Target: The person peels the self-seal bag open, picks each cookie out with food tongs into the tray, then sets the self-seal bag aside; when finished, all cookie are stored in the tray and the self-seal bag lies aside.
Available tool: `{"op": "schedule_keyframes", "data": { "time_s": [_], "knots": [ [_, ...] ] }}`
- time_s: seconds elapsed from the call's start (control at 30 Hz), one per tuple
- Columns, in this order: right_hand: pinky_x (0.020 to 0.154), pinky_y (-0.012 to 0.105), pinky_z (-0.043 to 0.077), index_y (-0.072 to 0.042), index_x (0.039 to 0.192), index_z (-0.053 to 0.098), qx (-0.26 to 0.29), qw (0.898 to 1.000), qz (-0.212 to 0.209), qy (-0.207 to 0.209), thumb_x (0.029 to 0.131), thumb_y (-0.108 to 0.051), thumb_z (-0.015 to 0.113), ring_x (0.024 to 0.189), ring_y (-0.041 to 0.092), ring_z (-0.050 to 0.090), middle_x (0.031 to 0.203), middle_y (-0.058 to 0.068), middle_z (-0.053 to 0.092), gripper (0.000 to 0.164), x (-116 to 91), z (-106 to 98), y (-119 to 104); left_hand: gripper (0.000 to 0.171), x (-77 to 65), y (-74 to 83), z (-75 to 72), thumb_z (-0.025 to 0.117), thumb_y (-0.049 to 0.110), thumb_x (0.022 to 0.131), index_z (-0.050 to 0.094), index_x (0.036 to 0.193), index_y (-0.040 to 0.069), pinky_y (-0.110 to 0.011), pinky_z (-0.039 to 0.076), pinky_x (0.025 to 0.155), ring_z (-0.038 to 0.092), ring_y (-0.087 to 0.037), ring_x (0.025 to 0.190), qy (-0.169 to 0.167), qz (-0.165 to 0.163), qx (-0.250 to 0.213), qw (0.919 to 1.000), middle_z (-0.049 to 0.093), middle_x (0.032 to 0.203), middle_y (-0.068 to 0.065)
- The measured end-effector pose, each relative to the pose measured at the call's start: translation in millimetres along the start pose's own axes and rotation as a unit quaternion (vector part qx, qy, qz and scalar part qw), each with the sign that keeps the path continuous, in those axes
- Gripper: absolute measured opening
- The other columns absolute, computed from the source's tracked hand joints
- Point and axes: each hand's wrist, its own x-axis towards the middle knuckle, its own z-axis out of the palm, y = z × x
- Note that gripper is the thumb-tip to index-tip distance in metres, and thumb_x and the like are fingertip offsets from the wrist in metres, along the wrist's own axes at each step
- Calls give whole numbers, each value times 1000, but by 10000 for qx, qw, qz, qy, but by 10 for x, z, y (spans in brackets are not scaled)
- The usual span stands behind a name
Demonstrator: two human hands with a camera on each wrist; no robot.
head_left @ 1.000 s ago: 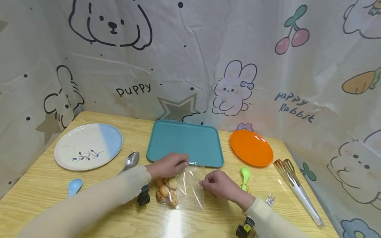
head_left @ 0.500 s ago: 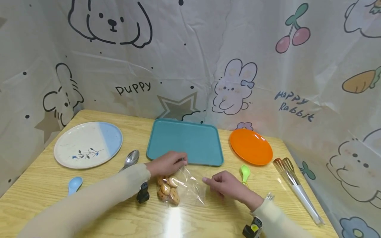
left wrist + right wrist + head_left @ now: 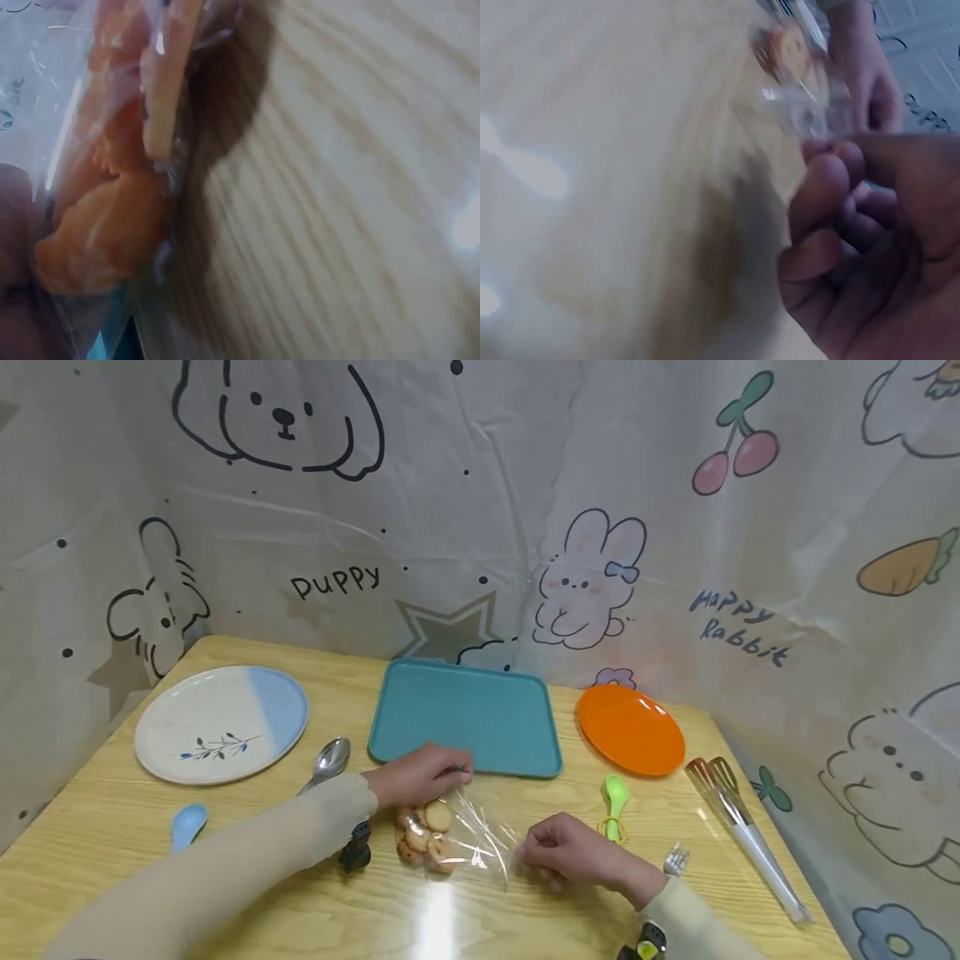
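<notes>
A clear plastic bag (image 3: 480,831) with several cookies (image 3: 417,835) in its left end is held between my two hands near the table's front. My left hand (image 3: 422,774) pinches the bag's far edge, just in front of the teal tray. At the bag's right side, my right hand (image 3: 573,852) pinches the near corner between thumb and forefinger. Close up in the left wrist view, the cookies (image 3: 112,225) press against the film. In the right wrist view the curled fingers of my right hand (image 3: 870,240) meet at the bag's edge.
The teal tray (image 3: 465,714) lies behind the bag. Left are a white-and-blue plate (image 3: 217,718), a metal spoon (image 3: 331,760) and a blue spoon (image 3: 187,827). Right are an orange plate (image 3: 630,731), a green spoon (image 3: 615,797), a fork (image 3: 676,860) and metal tongs (image 3: 746,839).
My right hand let go of the bag's right edge, moved slightly right and toward me, and now pinches its lower corner. The film has become creased; my left hand has stayed in place.
</notes>
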Motion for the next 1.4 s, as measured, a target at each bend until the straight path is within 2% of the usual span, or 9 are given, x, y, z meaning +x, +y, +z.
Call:
{"op": "schedule_keyframes", "data": {
  "time_s": [0.23,0.4,0.5,0.6,0.77,0.93,1.1,1.3,1.4],
  "knots": [
    [47,19,39,3,71,57,-528,9981,-5,-328,98,-27,57,44,8,43,52,-1,46,40,-72,-152,24,21,1,31,32,48,25,103,59,88,15,-23,43,70,45,-3,68,-199,100,22,9997,48,72,10],
    [50,19,37,-5,81,59,-1022,9909,-190,854,96,-31,60,54,2,42,63,-4,49,30,-70,-149,7,18,-14,76,12,47,27,103,59,95,17,-24,42,66,43,-5,64,-136,-274,109,9995,48,70,9],
    [55,19,41,-14,85,59,-1495,9648,-770,2021,94,-27,64,61,1,44,70,-7,52,17,-41,-115,-37,19,-39,96,-11,46,29,104,61,104,17,-25,44,65,47,-5,63,-66,-428,211,9988,54,72,8],
    [59,20,47,-19,90,57,-2138,9292,-1435,2649,93,-20,66,69,1,49,78,-10,55,10,-16,-75,-72,21,-76,120,-55,46,31,103,60,110,17,-26,47,68,53,-6,70,90,-552,311,9979,59,81,7],
    [75,26,53,-19,100,59,-3191,8783,-2053,2909,90,-16,69,89,4,53,95,-11,57,14,-11,-39,-81,17,-174,133,-167,48,30,103,60,108,19,-26,49,77,55,-5,87,411,-546,660,9955,60,97,10],
    [86,29,52,-16,104,63,-3881,8445,-2337,2855,85,-12,74,102,10,54,106,-8,61,23,-5,-48,-49,10,-286,91,-283,52,25,101,60,102,19,-26,49,77,55,-5,87,528,-423,869,9939,59,97,10],
    [96,34,52,-10,111,65,-4197,8455,-2253,2415,84,-13,75,112,17,59,116,3,65,29,37,-15,40,11,-400,18,-332,53,23,100,63,102,18,-24,48,74,53,-5,83,567,-144,1103,9922,59,94,10],
    [108,40,43,-9,132,58,-4095,8864,-1426,1621,93,-31,65,133,24,51,140,8,55,45,56,56,123,13,-563,59,-430,54,26,100,66,107,25,-26,50,80,54,-4,91,329,-265,1178,9921,59,102,12],
    [109,40,42,-10,138,53,-4121,8936,-1074,1421,94,-35,63,136,25,47,147,8,49,52,45,60,116,19,-612,85,-468,55,30,99,65,115,27,-29,50,83,55,-8,97,21,-333,1079,9936,58,107,10]
  ]
}}
